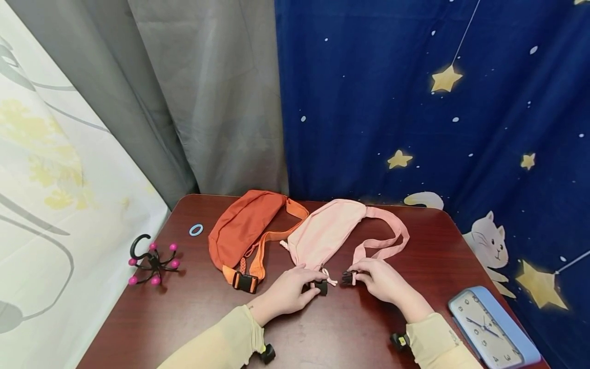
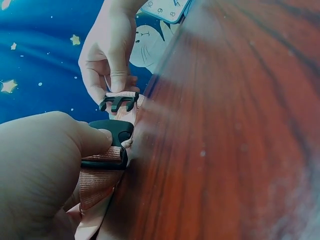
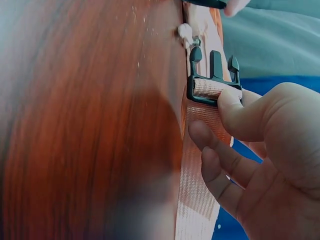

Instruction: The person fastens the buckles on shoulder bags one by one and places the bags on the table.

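A pink waist bag (image 1: 324, 230) lies on the table with its strap looping to the right. My left hand (image 1: 288, 291) pinches the black socket half of its buckle (image 2: 112, 131), thumb on top. In my right hand (image 1: 384, 281) is the pronged half (image 3: 215, 75), held at its webbing between thumb and fingers. The two halves face each other, apart, with a small gap between them. A pale zip cord (image 1: 330, 278) lies near the socket half.
Left of the pink bag lies an orange waist bag (image 1: 246, 225) with its buckle (image 1: 245, 282) fastened. Farther left are a blue ring (image 1: 195, 230) and a black hook rack with pink balls (image 1: 154, 262). A blue clock (image 1: 493, 328) stands at the right edge.
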Motion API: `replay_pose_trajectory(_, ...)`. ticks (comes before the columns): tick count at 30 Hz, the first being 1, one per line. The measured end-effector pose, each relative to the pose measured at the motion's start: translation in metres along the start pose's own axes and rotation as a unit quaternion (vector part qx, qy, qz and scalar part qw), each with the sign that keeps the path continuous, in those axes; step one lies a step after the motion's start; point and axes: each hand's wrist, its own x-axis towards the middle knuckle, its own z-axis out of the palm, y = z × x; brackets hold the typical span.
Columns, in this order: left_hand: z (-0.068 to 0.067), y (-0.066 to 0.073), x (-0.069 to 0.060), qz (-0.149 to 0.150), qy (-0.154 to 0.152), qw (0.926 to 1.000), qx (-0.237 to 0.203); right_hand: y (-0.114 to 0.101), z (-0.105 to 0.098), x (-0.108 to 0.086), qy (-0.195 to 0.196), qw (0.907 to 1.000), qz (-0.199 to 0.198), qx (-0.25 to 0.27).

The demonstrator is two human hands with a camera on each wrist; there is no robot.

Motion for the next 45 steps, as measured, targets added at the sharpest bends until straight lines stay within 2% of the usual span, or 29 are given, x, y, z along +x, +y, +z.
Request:
replay_pose_trajectory(15,0.0,0.001,0.0,0.005,0.001,1.0,-0.004,-0.018,0.009,0.005,-0.021,0.9992,-0.019,0.029)
replay_pose_trajectory(20,0.001,0.0,0.0,0.008,0.01,0.9999,-0.007,-0.022,0.013,0.008,-0.022,0.9988,-0.021,0.038)
replay_pose_trajectory(33,0.0,0.0,0.0,0.005,0.009,0.9998,-0.015,-0.029,0.024,0.013,-0.022,0.9967,-0.042,0.066)
replay_pose_trajectory(45,0.004,-0.002,-0.001,0.002,0.015,0.9999,-0.007,-0.032,0.029,0.013,-0.008,0.9963,-0.027,0.081)
